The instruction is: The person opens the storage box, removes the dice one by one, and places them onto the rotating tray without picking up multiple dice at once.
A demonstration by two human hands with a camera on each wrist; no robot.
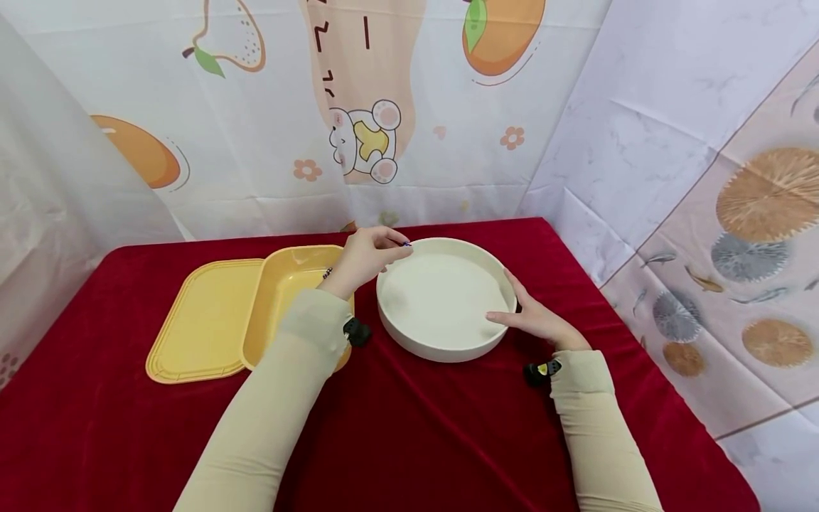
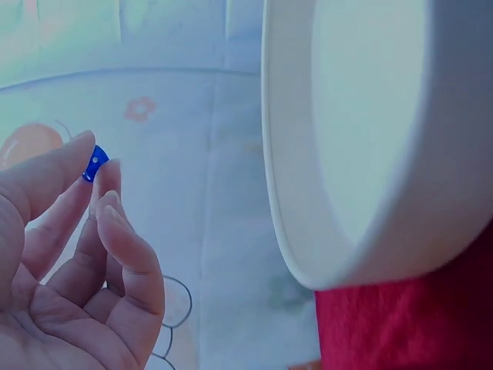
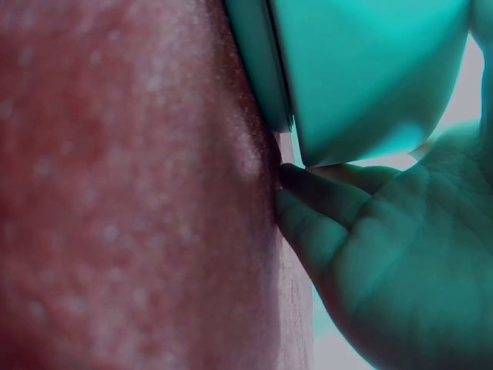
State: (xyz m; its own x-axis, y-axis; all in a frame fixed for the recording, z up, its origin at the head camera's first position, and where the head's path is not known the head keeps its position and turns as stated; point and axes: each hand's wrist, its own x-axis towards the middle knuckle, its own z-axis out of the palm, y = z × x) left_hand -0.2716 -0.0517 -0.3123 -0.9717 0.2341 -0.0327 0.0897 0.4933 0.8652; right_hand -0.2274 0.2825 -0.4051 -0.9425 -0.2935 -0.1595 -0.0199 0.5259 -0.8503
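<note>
In the head view my left hand (image 1: 367, 257) is raised over the left rim of a round, white, shallow dish (image 1: 441, 299). Between thumb and fingertips it pinches a tiny blue piece with a pale dot (image 2: 95, 164), clearest in the left wrist view; its exact kind I cannot tell. My right hand (image 1: 537, 318) grips the dish at its right side, the thumb reaching over the rim and the other fingers along the outer wall. From the right wrist, fingertips (image 3: 308, 223) show low against the dish's side (image 3: 362, 85), close to the cloth.
Left of the dish stands a yellow rectangular tub (image 1: 291, 284), partly hidden behind my left forearm. Its neighbour is a flat yellow lid (image 1: 207, 320). Everything lies on a red cloth-covered table (image 1: 409, 441). Printed curtains (image 1: 435, 92) hang behind and at the sides.
</note>
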